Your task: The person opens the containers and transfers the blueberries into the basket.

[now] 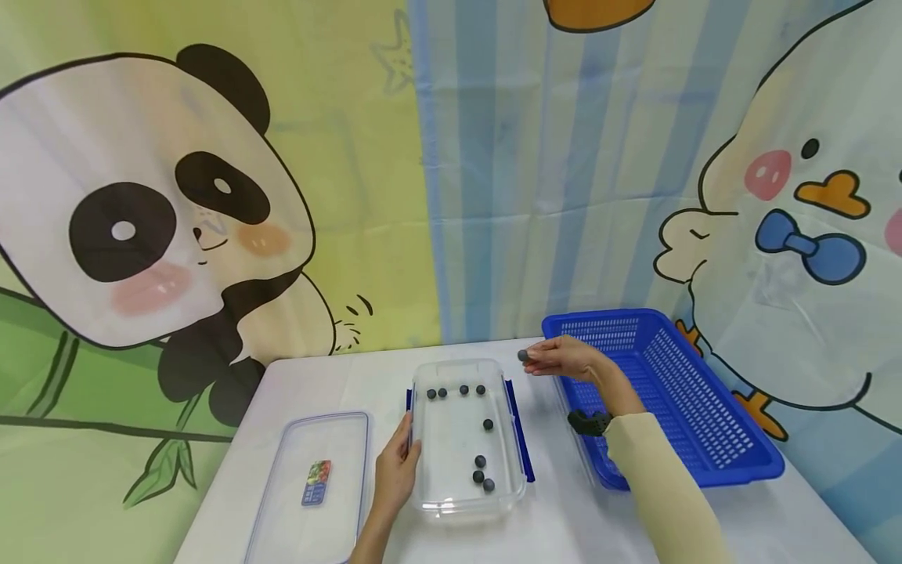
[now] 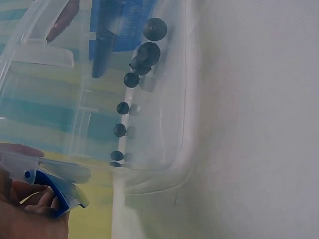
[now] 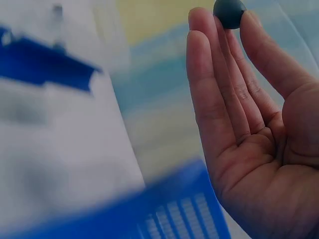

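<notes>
Thumb and fingertips of my right hand [image 1: 569, 359] pinch a small dark grey ball [image 1: 523, 356], held up between the clear container and the blue basket. The right wrist view shows the same ball [image 3: 229, 14] at the tips of the fingers. My left hand [image 1: 396, 468] grips the left side of the clear plastic container [image 1: 468, 507]; in the left wrist view its fingers are curled at the blue side latch [image 2: 57, 191]. Several dark balls lie inside the container: a row along the far end, one ball [image 1: 488, 424] at the right, and a cluster at the near right.
A blue perforated basket [image 1: 748, 476] stands at the right of the white table [image 1: 557, 517]. The container's lid [image 1: 282, 470], with a coloured label, lies flat at the left. Another blue latch [image 1: 520, 431] sticks out on the container's right side. A printed curtain hangs behind.
</notes>
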`<state>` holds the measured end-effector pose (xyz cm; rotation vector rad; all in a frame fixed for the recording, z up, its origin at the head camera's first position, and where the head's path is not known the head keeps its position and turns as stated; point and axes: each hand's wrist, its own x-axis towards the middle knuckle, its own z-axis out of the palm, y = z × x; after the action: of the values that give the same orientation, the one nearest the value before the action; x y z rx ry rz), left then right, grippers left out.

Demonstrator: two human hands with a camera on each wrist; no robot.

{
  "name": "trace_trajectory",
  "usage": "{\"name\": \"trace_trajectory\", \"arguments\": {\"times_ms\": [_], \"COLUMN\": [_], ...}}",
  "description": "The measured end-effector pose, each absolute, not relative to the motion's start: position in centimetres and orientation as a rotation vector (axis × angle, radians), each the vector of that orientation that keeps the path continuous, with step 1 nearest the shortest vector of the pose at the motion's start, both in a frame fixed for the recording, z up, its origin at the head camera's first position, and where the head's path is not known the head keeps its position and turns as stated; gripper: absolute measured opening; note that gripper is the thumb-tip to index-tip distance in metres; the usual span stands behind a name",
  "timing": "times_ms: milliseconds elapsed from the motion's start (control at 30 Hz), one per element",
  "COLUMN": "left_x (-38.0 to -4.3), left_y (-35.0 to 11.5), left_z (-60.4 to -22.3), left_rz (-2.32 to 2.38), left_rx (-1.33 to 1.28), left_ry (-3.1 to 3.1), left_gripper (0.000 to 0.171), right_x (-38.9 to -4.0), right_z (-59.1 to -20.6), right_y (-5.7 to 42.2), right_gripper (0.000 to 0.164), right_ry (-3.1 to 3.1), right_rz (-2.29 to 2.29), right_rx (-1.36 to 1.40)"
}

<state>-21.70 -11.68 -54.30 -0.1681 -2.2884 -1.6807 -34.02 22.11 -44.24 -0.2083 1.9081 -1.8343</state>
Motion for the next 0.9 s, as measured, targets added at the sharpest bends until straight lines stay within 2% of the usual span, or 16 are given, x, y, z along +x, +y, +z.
{"name": "trace_trajectory", "arguments": {"times_ms": [233, 400, 700, 900], "left_x": [-21.6, -21.7, -21.7, -21.7], "left_y": [-11.8, -11.7, -11.8, -11.7], "left_z": [-54.2, -54.3, -54.4, -54.4], "left_rz": [-1.703, -1.711, -1.731, -1.719], "left_rx": [-0.139, -0.149, -0.166, -0.175], "left_ry": [-2.305, -2.302, -2.284, -2.273], "left_gripper": [0.049, 0.049, 0.049, 0.049], "right_x": [-34.0, -33.4, -32.7, -32.3], "right_z": [-46.2, -48.8, -52.1, -52.0], "right_y": [30.9, 34.5, 34.9, 34.1], "right_gripper": [0.024, 0.018, 0.021, 0.035], "right_ry": [1.800, 1.717, 1.724, 1.813], "right_rz": [-2.081, -2.089, -1.956, -1.893], "right_rx": [0.087, 0.183, 0.338, 0.364]}}
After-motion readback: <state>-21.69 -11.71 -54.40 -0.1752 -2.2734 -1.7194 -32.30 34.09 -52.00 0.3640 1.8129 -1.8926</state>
